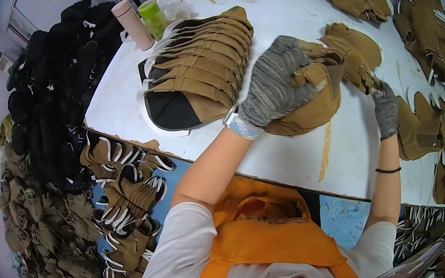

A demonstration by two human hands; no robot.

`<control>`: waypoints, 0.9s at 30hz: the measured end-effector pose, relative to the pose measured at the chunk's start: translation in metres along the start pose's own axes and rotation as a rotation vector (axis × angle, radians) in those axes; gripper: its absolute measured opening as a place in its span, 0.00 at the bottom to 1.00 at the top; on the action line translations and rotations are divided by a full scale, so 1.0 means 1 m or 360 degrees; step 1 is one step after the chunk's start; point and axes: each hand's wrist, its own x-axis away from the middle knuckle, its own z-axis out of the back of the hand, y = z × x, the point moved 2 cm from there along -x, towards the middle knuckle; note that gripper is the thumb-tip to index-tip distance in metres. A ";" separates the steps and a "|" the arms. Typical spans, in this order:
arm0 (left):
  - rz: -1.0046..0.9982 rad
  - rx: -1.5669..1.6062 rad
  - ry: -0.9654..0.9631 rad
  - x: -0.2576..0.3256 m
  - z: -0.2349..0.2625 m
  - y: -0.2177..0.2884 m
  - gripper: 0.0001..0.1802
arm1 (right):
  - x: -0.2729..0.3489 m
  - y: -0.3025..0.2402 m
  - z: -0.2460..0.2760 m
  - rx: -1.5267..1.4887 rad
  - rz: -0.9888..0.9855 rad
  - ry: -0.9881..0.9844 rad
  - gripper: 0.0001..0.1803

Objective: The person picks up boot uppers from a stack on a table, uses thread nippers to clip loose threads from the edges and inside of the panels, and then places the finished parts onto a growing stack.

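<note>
Together, both gloved hands' grip clutches a tan, floppy, stitched shoe upper [309, 100]: left hand [274, 82], right hand [386, 109].

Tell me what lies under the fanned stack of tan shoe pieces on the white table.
Under the fanned stack, a black piece and white edging show at its near end, resting on the white table. Anything deeper is covered.

Bare table [296, 18] between tan piece stacks [200, 67].

Grey knit gloves, white sleeves, orange apron.
</note>
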 end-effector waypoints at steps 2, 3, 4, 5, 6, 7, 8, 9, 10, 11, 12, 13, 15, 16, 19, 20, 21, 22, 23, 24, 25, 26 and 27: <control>0.0038 0.0107 -0.0036 -0.001 -0.004 0.004 0.20 | 0.016 -0.008 0.009 -0.0167 -0.0031 -0.0036 0.16; 0.0109 0.0336 0.0018 -0.002 -0.004 0.004 0.20 | 0.030 -0.022 0.011 -0.0295 -0.0026 0.0001 0.15; 0.0181 0.0575 0.0065 -0.001 -0.005 0.002 0.21 | 0.044 -0.038 0.013 -0.0417 -0.0029 0.0044 0.14; 0.0264 0.0823 0.0113 -0.001 -0.007 0.000 0.21 | 0.058 -0.077 0.017 -0.0298 0.0085 -0.0011 0.14; 0.0202 0.0423 0.0136 -0.001 -0.009 -0.010 0.20 | 0.069 -0.049 0.012 0.0293 0.0376 0.0140 0.14; 0.0040 0.0345 0.0215 0.000 -0.008 -0.012 0.19 | 0.084 -0.068 0.007 0.0001 0.0200 0.0060 0.15; 0.0037 0.0340 0.0095 -0.002 -0.007 -0.016 0.20 | 0.100 -0.090 0.008 -0.0263 0.0012 0.0022 0.16; 0.0063 0.0407 0.0170 0.001 -0.007 -0.014 0.18 | 0.111 -0.102 0.003 -0.0385 0.0029 -0.0041 0.17; 0.0044 0.0549 0.0230 0.003 -0.005 -0.004 0.18 | 0.123 -0.103 -0.002 -0.0592 -0.0139 -0.0145 0.17; 0.0042 0.0524 0.0188 0.001 -0.002 -0.002 0.18 | 0.131 -0.100 -0.012 -0.0684 -0.0304 -0.0292 0.20; 0.0037 0.0486 0.0144 0.000 0.001 -0.002 0.18 | 0.140 -0.096 -0.024 -0.0768 -0.0481 -0.0436 0.23; 0.0030 0.0443 0.0104 0.000 0.001 -0.002 0.18 | 0.149 -0.092 -0.034 -0.0830 -0.0660 -0.0573 0.26; 0.0102 0.0580 0.0077 -0.001 -0.001 0.001 0.18 | 0.153 -0.096 -0.051 -0.1127 -0.0266 -0.0371 0.25; 0.0141 0.0646 0.0070 -0.001 -0.003 0.003 0.17 | 0.154 -0.098 -0.047 -0.1212 -0.0439 -0.0400 0.27; 0.0230 0.0605 -0.0022 -0.010 -0.001 0.012 0.16 | 0.147 -0.114 -0.039 -0.1343 -0.0557 -0.0286 0.30; 0.0124 0.0307 -0.0150 -0.017 0.004 0.022 0.16 | 0.145 -0.118 -0.040 -0.1408 -0.0548 -0.0268 0.29; 0.0008 0.0020 -0.0280 -0.028 0.011 0.035 0.16 | 0.143 -0.120 -0.042 -0.1469 -0.0544 -0.0238 0.29; -0.0113 -0.0267 -0.0405 -0.036 0.012 0.045 0.17 | 0.141 -0.120 -0.043 -0.1529 -0.0540 -0.0208 0.29; -0.0060 -0.0256 -0.0473 -0.041 0.011 0.050 0.16 | 0.142 -0.117 -0.047 -0.1410 -0.0506 -0.0187 0.29; -0.0006 -0.0246 -0.0541 -0.045 0.009 0.053 0.16 | 0.144 -0.112 -0.053 -0.1290 -0.0473 -0.0165 0.28; 0.0048 -0.0235 -0.0610 -0.048 0.004 0.055 0.16 | 0.145 -0.110 -0.056 -0.1169 -0.0442 -0.0143 0.28; -0.0019 0.0020 -0.0473 -0.048 -0.001 0.053 0.15 | 0.147 -0.111 -0.053 -0.1142 -0.0478 -0.0138 0.29; 0.0115 0.0174 -0.0409 -0.048 -0.001 0.054 0.14 | 0.148 -0.111 -0.056 -0.1237 -0.0464 -0.0074 0.30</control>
